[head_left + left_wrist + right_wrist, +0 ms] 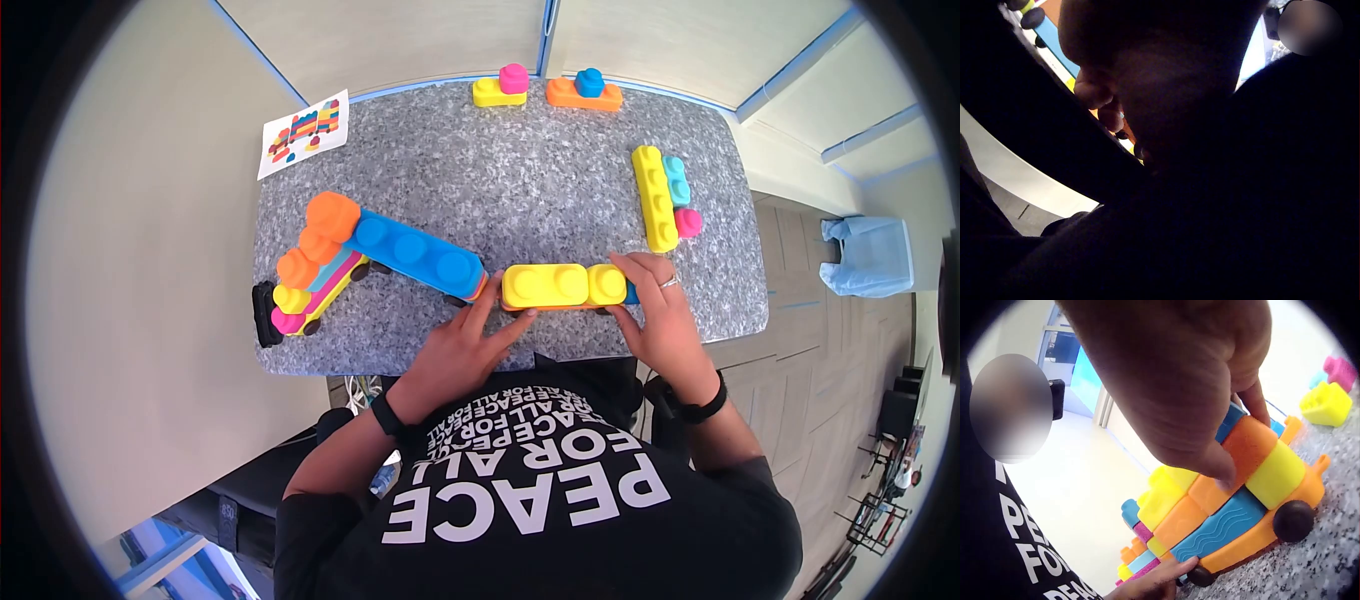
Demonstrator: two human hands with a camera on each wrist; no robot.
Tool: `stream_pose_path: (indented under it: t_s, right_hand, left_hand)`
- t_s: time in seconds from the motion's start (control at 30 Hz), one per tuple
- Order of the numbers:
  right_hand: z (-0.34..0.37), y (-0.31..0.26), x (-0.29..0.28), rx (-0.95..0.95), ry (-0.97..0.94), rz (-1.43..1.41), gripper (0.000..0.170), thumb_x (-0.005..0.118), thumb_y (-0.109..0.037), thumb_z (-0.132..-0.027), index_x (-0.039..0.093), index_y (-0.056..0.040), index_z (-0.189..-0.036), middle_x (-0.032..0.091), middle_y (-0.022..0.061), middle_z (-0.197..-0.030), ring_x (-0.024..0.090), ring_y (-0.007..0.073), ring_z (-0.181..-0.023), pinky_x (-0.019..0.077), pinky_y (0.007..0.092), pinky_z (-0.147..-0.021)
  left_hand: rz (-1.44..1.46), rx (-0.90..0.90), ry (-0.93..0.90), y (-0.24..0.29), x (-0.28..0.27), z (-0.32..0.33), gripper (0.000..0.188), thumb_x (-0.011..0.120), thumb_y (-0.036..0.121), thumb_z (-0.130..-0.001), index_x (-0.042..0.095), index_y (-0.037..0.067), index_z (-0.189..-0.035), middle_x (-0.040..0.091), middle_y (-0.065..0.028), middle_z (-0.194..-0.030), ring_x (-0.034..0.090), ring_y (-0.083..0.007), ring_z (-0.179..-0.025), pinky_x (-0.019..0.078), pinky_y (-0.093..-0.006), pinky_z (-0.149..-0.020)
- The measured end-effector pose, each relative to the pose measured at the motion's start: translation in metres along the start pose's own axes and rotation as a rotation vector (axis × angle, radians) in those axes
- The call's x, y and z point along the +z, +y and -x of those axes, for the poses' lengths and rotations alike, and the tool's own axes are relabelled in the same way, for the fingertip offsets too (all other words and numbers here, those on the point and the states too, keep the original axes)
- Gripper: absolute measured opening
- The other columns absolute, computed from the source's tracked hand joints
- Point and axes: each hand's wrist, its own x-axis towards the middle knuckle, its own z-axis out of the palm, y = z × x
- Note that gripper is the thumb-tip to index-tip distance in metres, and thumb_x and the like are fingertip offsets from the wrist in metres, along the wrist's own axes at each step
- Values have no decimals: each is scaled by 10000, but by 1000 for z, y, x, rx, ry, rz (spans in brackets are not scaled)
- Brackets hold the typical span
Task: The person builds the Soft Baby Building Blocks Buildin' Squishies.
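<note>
A toy train car [545, 287] of building blocks stands at the table's front edge, with yellow blocks on top and an orange wheeled base [1244, 542]. My right hand [655, 310] grips its right end. In the right wrist view the thumb presses an orange block [1249, 447] and the fingers reach round the far side, past a blue block [1231, 420]. My left hand [455, 350] touches the car's left end with straight fingers, beside a second car with a long blue block [415, 250] on top. The left wrist view is mostly dark.
A third car [320, 280] with orange, yellow and pink blocks joins the row at left, beside a black piece [266, 314]. A picture card [305, 133] lies at back left. Loose yellow blocks [498, 95], orange blocks [585, 96] and a long yellow block [655, 200] lie farther back and right.
</note>
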Motion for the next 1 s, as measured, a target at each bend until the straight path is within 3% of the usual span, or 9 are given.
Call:
stream_pose_path:
  t_s: [0.17,0.57,0.67,0.77,0.87,0.9,1.0]
  right_hand:
    - [-10,-1,-18,70,-95,-113,690,969,-52,-871,712,-64,-1512,711,186,-1414,719,441,-1288,598,486,-1093]
    - [-13,-1,-16,78,-83,-118,665,995,-99,-861,736,-65,-1473,745,170,-1401,756,430,-1245,610,479,-1075]
    - [-22,0,-31,-10,-101,-252,587,962,-198,-929,732,-44,-1447,764,176,-1358,741,434,-1238,603,508,-1032]
    - [-24,31,-43,123,-20,-194,537,918,-303,-992,750,-29,-1422,783,195,-1315,734,427,-1224,583,503,-1013]
    - [-31,73,-37,122,67,-41,465,823,-357,-1082,773,-14,-1393,790,215,-1270,738,422,-1175,573,495,-1000]
    - [-30,79,-35,117,82,-1,415,723,-359,-1162,795,3,-1350,797,228,-1227,752,425,-1117,573,493,-1003]
    - [-31,87,-37,190,-3,-184,402,671,-341,-1197,808,17,-1319,812,219,-1175,765,419,-1071,576,479,-1001]
  left_hand:
    - [8,-2,-4,0,-1,1,721,797,155,-994,647,272,-1689,420,-386,-1787,686,-482,-1478,717,-428,-962]
    - [5,0,7,0,-1,1,722,796,157,-988,651,273,-1686,424,-382,-1786,707,-468,-1455,719,-439,-958]
    - [11,7,21,0,-1,1,725,789,147,-987,652,274,-1687,418,-372,-1796,710,-464,-1451,720,-439,-960]
    - [6,16,26,-2,2,2,733,786,133,-981,649,274,-1688,418,-360,-1801,715,-455,-1446,721,-439,-961]
    - [1,26,42,0,1,1,739,785,121,-974,648,266,-1685,425,-349,-1801,721,-443,-1442,720,-436,-971]
    - [1,27,41,0,1,2,738,785,119,-972,649,261,-1684,422,-349,-1802,717,-442,-1448,719,-436,-977]
    - [-1,22,47,0,1,1,742,790,117,-965,647,246,-1681,411,-346,-1808,700,-441,-1472,715,-438,-996]
